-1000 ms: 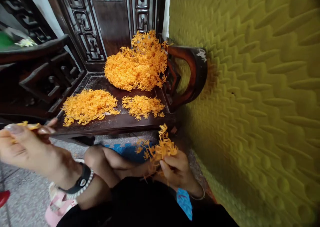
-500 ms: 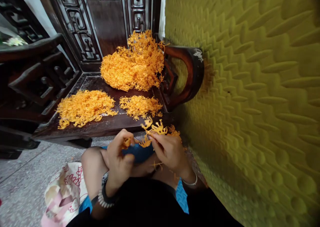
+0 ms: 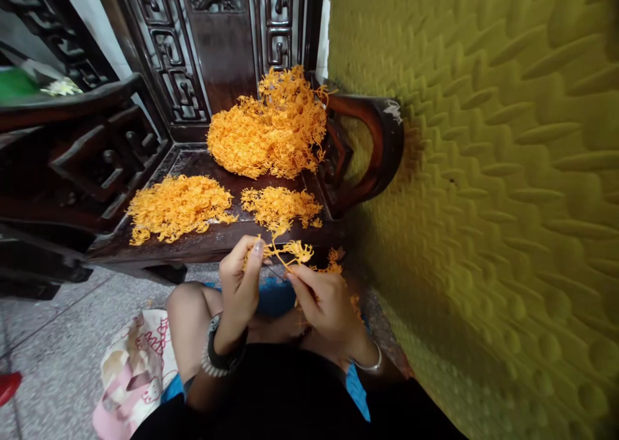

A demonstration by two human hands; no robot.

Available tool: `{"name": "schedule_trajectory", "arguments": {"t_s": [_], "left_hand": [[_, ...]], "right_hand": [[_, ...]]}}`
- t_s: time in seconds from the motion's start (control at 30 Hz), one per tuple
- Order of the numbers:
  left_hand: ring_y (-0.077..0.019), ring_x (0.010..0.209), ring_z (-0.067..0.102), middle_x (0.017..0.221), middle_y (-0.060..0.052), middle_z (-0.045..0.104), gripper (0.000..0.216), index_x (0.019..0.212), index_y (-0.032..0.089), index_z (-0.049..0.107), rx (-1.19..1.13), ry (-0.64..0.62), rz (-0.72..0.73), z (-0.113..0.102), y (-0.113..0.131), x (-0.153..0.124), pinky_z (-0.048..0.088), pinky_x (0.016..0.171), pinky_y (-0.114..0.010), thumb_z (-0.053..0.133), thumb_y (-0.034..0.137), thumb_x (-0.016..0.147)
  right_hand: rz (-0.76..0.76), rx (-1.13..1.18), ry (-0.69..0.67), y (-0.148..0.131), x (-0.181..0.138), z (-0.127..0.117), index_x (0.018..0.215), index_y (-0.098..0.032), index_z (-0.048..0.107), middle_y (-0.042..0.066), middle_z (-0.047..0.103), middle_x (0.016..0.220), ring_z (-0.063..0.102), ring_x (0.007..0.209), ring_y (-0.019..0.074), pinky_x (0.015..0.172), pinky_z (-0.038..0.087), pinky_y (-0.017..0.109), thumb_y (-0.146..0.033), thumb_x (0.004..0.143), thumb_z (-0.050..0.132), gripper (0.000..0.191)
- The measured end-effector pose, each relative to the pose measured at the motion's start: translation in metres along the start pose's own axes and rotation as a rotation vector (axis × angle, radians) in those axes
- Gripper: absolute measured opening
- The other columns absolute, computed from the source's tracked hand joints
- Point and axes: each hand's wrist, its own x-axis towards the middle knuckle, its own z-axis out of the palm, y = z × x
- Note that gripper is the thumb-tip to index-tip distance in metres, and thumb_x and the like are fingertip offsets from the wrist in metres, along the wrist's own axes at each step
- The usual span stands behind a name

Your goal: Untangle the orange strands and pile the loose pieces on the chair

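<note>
My left hand [image 3: 240,286] and my right hand [image 3: 323,301] are both pinched on one tangle of orange plastic pieces [image 3: 290,253], held between them just in front of the dark wooden chair's seat edge [image 3: 213,245]. On the seat lie a big orange heap [image 3: 271,127] at the back, a flatter pile [image 3: 178,206] at the left and a smaller pile [image 3: 280,206] at the right. More orange pieces poke out behind my right hand. My left wrist wears a black band and beads, my right wrist a thin bangle.
A yellow padded wall [image 3: 483,182] fills the right side, close to the chair's curved armrest [image 3: 382,143]. My bare knee [image 3: 186,317] and black clothing are below. A pink printed bag [image 3: 130,375] lies on the speckled floor at the left, a red object [image 3: 8,387] at the far left edge.
My left hand swung in from the far left to meet the right hand. Both rose toward the seat edge and now pinch the same orange tangle.
</note>
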Motion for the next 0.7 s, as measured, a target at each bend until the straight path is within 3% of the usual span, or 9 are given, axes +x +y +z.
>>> {"name": "schedule_trajectory", "arguments": {"t_s": [0.07, 0.13, 0.2, 0.23, 0.3, 0.4, 0.5, 0.57, 0.7], "left_hand": [[-0.0099, 0.056, 0.046, 0.061, 0.003, 0.049, 0.025, 0.07, 0.018, 0.053, 0.174, 0.153, 0.118, -0.008, -0.005, 0.006, 0.035, 0.054, -0.024, 0.047, 0.025, 0.094], [-0.0095, 0.058, 0.045, 0.064, 0.003, 0.05, 0.024, 0.07, 0.018, 0.053, 0.307, 0.406, 0.206, -0.026, -0.007, 0.02, 0.035, 0.057, -0.025, 0.048, 0.022, 0.093], [-0.0086, 0.062, 0.047, 0.068, 0.004, 0.05, 0.023, 0.074, 0.018, 0.055, 0.261, 0.665, 0.216, -0.051, -0.007, 0.039, 0.037, 0.061, -0.025, 0.047, 0.022, 0.095], [-0.0079, 0.064, 0.049, 0.069, 0.005, 0.05, 0.022, 0.078, 0.018, 0.057, 0.173, 0.718, 0.198, -0.063, -0.005, 0.048, 0.038, 0.062, -0.025, 0.046, 0.024, 0.096], [-0.0068, 0.068, 0.054, 0.074, 0.006, 0.057, 0.018, 0.091, 0.019, 0.062, 0.028, 0.638, 0.164, -0.079, 0.0, 0.06, 0.042, 0.065, -0.024, 0.046, 0.025, 0.096], [-0.0033, 0.055, 0.053, 0.097, 0.003, 0.068, 0.026, 0.114, 0.022, 0.062, -0.185, 0.429, 0.138, -0.073, 0.007, 0.061, 0.046, 0.057, -0.023, 0.052, 0.019, 0.09], [0.001, 0.036, 0.029, 0.073, 0.004, 0.059, 0.013, 0.085, 0.017, 0.063, -0.531, 0.278, 0.06, -0.047, 0.009, 0.05, 0.03, 0.037, -0.017, 0.056, 0.008, 0.079], [0.0005, 0.034, 0.019, 0.055, 0.007, 0.04, 0.02, 0.062, 0.016, 0.046, -0.737, 0.187, -0.06, -0.032, 0.008, 0.042, 0.018, 0.034, -0.015, 0.055, 0.008, 0.078], [-0.0032, 0.038, 0.014, 0.051, 0.007, 0.024, 0.033, 0.057, 0.018, 0.029, -0.922, 0.05, -0.21, -0.019, 0.009, 0.032, 0.015, 0.036, -0.016, 0.054, 0.021, 0.079]], "right_hand": [[0.002, 0.07, -0.058, -0.002, -0.005, 0.003, 0.077, -0.019, 0.061, -0.001, 0.06, 0.059, 0.053, 0.05, 0.0101, 0.05, 0.033, 0.023, -0.025, 0.097, 0.044, 0.028], [0.01, 0.158, -0.12, -0.004, -0.013, 0.007, 0.076, -0.019, 0.063, -0.001, 0.061, 0.058, 0.056, 0.05, 0.0103, 0.05, 0.035, 0.023, -0.025, 0.097, 0.045, 0.028], [0.03, 0.212, -0.131, -0.004, -0.023, 0.01, 0.077, -0.02, 0.066, -0.001, 0.065, 0.059, 0.06, 0.051, 0.0113, 0.051, 0.041, 0.022, -0.024, 0.096, 0.047, 0.027], [0.04, 0.22, -0.107, -0.002, -0.027, 0.011, 0.08, -0.02, 0.069, -0.001, 0.068, 0.062, 0.063, 0.054, 0.0123, 0.053, 0.044, 0.022, -0.023, 0.096, 0.048, 0.026], [0.052, 0.21, -0.028, 0.001, -0.03, 0.012, 0.09, -0.021, 0.072, 0.002, 0.075, 0.075, 0.07, 0.065, 0.0149, 0.061, 0.051, 0.023, -0.022, 0.095, 0.049, 0.023], [0.039, 0.196, 0.048, 0.004, -0.023, 0.01, 0.108, -0.022, 0.07, 0.005, 0.077, 0.098, 0.074, 0.085, 0.018, 0.076, 0.057, 0.027, -0.018, 0.094, 0.049, 0.025], [0.004, 0.197, 0.065, 0.003, -0.013, 0.009, 0.114, -0.024, 0.068, 0.006, 0.076, 0.103, 0.073, 0.09, 0.0183, 0.079, 0.058, 0.028, -0.016, 0.093, 0.05, 0.029], [-0.016, 0.198, 0.065, 0.0, -0.008, 0.009, 0.112, -0.024, 0.069, 0.006, 0.077, 0.101, 0.074, 0.09, 0.0181, 0.079, 0.059, 0.028, -0.016, 0.093, 0.05, 0.028], [0.011, 0.161, 0.089, -0.002, -0.008, 0.011, 0.109, -0.022, 0.07, 0.006, 0.077, 0.101, 0.074, 0.087, 0.0176, 0.076, 0.059, 0.027, -0.016, 0.093, 0.051, 0.025]]}}
